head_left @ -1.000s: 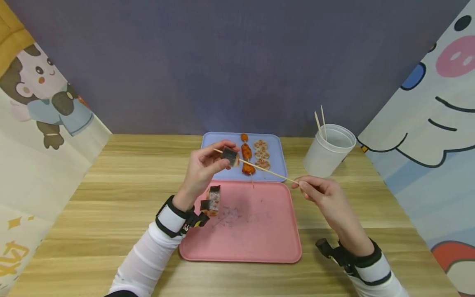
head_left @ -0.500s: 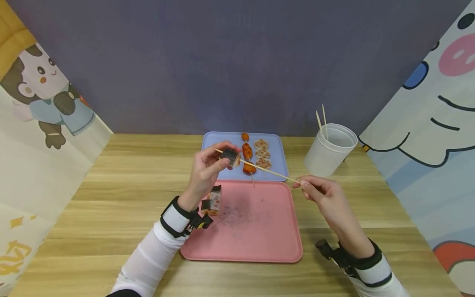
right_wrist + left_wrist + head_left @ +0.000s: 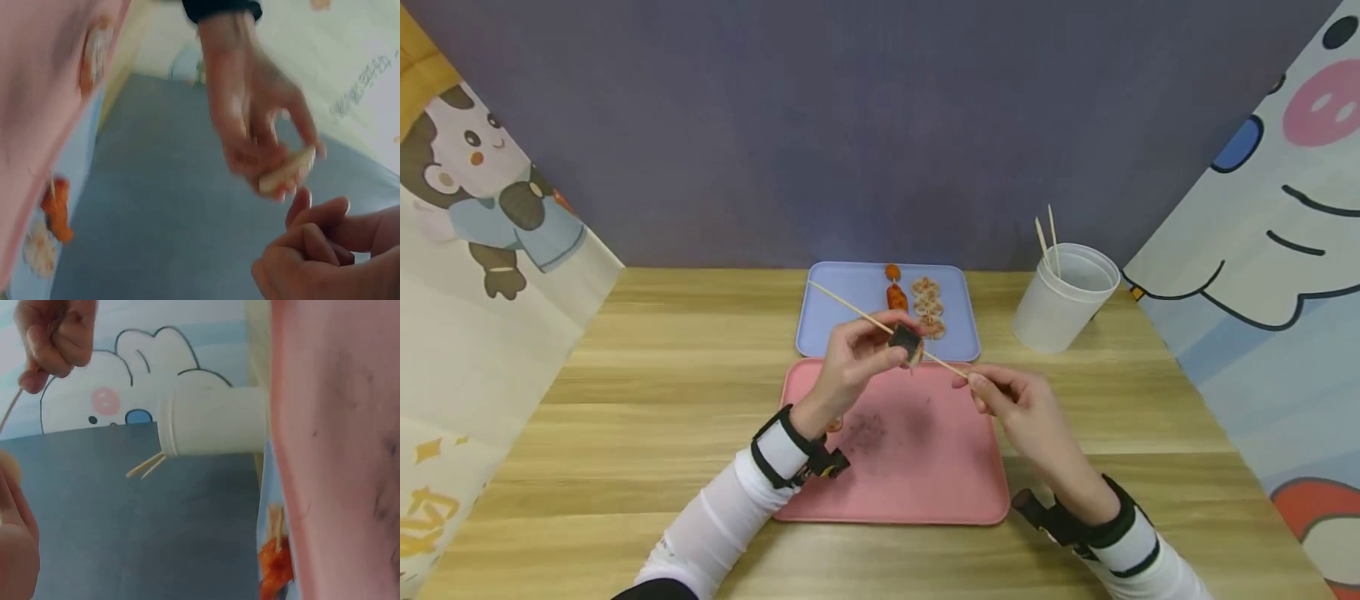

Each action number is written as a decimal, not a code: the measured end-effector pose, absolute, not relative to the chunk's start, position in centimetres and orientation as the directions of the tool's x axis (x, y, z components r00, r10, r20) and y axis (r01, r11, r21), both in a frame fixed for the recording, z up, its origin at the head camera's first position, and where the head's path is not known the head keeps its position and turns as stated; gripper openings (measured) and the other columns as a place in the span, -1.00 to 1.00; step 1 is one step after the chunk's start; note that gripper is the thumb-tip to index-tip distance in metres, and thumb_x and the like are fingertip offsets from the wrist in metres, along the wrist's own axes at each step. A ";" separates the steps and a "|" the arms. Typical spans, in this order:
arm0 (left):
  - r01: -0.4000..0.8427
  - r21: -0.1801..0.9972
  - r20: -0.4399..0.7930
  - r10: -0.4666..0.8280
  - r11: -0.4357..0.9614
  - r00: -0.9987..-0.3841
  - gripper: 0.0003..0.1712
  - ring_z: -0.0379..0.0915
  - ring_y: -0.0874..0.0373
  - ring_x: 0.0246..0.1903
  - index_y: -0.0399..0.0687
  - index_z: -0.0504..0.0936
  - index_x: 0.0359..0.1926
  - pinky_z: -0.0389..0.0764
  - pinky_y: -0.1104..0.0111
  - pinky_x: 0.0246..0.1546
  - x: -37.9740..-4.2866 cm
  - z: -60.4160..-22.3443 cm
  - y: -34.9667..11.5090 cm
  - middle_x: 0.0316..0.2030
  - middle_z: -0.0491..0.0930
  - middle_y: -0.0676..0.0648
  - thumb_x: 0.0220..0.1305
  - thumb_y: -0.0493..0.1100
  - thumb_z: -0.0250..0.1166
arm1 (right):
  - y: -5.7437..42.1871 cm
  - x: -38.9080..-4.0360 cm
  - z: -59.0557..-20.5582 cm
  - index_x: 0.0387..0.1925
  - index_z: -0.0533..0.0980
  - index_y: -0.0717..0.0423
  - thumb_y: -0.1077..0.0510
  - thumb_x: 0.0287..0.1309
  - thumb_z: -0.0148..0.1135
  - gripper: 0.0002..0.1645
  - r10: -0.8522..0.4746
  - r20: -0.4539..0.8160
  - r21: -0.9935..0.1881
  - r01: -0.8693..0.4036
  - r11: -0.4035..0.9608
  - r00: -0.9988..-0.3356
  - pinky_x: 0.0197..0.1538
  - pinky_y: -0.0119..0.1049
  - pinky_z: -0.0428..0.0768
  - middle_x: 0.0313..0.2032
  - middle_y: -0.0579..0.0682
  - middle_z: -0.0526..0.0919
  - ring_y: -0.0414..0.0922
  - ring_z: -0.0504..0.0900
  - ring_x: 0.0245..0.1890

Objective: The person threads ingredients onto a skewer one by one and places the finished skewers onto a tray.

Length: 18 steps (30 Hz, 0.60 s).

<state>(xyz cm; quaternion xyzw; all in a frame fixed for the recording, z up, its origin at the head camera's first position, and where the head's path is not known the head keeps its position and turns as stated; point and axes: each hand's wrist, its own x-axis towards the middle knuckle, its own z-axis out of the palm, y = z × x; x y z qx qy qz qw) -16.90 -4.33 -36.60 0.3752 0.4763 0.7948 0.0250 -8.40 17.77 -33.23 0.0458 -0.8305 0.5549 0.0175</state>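
Observation:
My left hand [image 3: 853, 367] pinches a small food piece wrapped in a dark seaweed-like strip [image 3: 906, 340]. A thin bamboo skewer [image 3: 842, 303] passes through that piece, its tip standing well out on the far left side. My right hand [image 3: 1026, 408] pinches the skewer's other end close to the piece. Both hands are above the far part of the pink tray [image 3: 925, 487]. In the right wrist view, the piece's pale edge [image 3: 289, 172] lies between the left thumb and fingers. More wrapped food [image 3: 95, 53] lies on the pink tray, mostly hidden behind my left wrist in the head view.
Behind the pink tray sits a blue tray [image 3: 957, 287] with a skewer of orange-red food [image 3: 897, 297] and a row of lotus root slices [image 3: 927, 305]. A white cup [image 3: 1063, 304] with two skewers [image 3: 1042, 240] stands at the back right, near the grey wall.
The hands have come closer together. The skewer has slid farther through the food piece, so more sticks out on the left. My left hand has shifted right and nearer.

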 end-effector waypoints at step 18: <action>0.355 0.794 0.588 0.476 -0.493 -0.654 -0.30 0.49 0.00 0.04 -0.55 0.42 0.11 0.56 0.37 -0.06 -16.9 -37.4 -4.3 0.04 0.55 -0.27 0.14 -0.07 0.39 | 17.7 -8.5 -33.3 -0.23 0.58 0.35 0.17 0.34 0.07 -0.72 -0.121 0.014 -0.952 -0.051 0.303 -0.993 -0.44 -0.45 0.42 -0.58 -0.13 0.38 -0.29 0.37 -0.53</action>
